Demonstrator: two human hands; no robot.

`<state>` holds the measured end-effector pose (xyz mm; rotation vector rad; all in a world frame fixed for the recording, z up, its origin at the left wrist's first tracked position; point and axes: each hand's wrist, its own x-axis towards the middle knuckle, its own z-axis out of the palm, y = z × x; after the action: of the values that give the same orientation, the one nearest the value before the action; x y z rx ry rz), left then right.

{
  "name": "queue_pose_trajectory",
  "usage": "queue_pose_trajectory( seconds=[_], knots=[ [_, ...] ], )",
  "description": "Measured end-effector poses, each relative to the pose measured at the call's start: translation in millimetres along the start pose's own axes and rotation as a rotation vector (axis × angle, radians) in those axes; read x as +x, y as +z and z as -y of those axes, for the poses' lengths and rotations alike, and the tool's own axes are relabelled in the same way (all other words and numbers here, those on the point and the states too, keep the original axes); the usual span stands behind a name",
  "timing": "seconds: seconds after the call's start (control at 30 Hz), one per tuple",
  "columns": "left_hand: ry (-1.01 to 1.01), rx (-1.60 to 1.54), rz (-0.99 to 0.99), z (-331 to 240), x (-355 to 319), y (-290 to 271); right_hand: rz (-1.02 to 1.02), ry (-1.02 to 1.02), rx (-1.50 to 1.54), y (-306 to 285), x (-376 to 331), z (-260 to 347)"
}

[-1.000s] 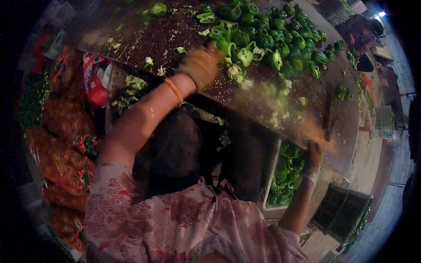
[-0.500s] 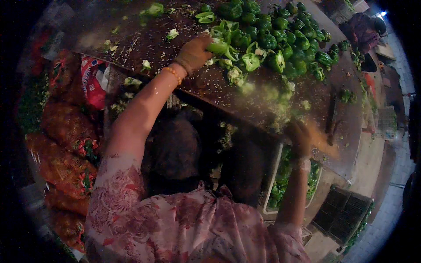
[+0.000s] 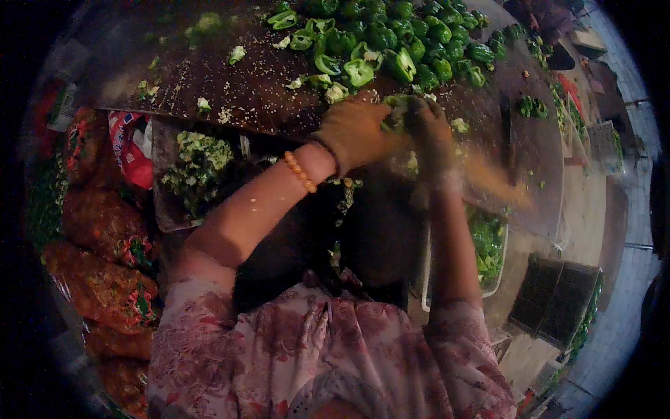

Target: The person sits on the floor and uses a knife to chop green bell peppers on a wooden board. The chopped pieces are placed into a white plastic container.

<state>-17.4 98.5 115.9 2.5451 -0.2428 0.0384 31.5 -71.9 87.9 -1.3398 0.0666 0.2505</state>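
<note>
Both my hands come together over the near edge of the dark tabletop (image 3: 265, 105), around a green bell pepper (image 3: 396, 112) that is blurred and partly covered. My left hand (image 3: 359, 134), in a brownish glove with a beaded bracelet at the wrist, closes on the pepper from the left. From the right, my gloved right hand (image 3: 431, 133) presses its curled fingers against it. Whether a small tool is hidden in the right hand, I cannot tell. Just beyond lie opened peppers (image 3: 359, 72) with pale insides, and a pale pepper core (image 3: 336, 93).
Whole green peppers (image 3: 380, 35) are heaped at the far side. Seeds and scraps litter the tabletop. Below its edge are a tray of pepper cores (image 3: 199, 164) at left and a white-rimmed bin of green pieces (image 3: 486, 241) at right. Orange mesh sacks (image 3: 105, 279) and a black crate (image 3: 555, 300) flank me.
My left hand has moved right and nearer, away from the pile, with a pepper. My right hand has risen from beside the bin to meet it. The whole view has shifted.
</note>
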Motion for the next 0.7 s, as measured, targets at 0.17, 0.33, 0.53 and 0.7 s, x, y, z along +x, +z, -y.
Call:
queue_pose_trajectory(
  seconds=[0.17,0.33,0.53,0.7],
  knots=[
    [-0.190,-0.379,0.075,19.1,13.3,57.9,-0.178,-0.179,-0.997,-34.5,9.7,-51.2],
    [-0.134,-0.804,0.134,51.1,12.3,115.3,0.223,-0.389,-1.507,-31.0,-4.4,-44.8],
    [-0.188,-0.817,0.136,49.6,22.1,132.3,0.137,-0.205,-1.103,-60.1,27.8,-84.9],
    [-0.122,-0.845,0.032,56.4,18.8,148.6,0.086,-0.051,-0.579,-49.9,23.5,-83.0]
  ],
)
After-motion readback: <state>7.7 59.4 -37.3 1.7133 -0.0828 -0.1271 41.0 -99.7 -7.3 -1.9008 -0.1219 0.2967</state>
